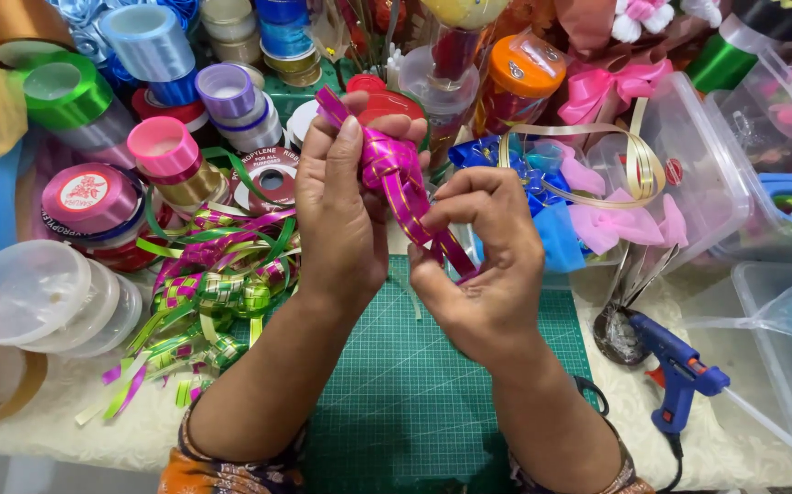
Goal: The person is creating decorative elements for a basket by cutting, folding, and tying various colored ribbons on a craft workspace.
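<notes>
**Magenta ribbon held in both hands above cutting mat**

The left hand [341,215] and the right hand [483,261] are both clamped on a magenta ribbon [402,187]. The ribbon is a flat, glossy strip with thin gold stripes running along its length. It is raised above the green gridded cutting mat [396,393], not resting on it. Its long axis runs diagonally, from the upper left end projecting past the left fingertips down to the lower right end pinched in the right hand. Near the left thumb the strip is bunched into a twisted fold.

A loose heap of green and magenta ribbon offcuts [213,302] lies on the counter [734,439] left of the mat. Cylindrical ribbon spools [163,146] in shiny foil colours stand behind it. A blue glue gun [679,370] lies to the right, near clear plastic boxes [698,174].
</notes>
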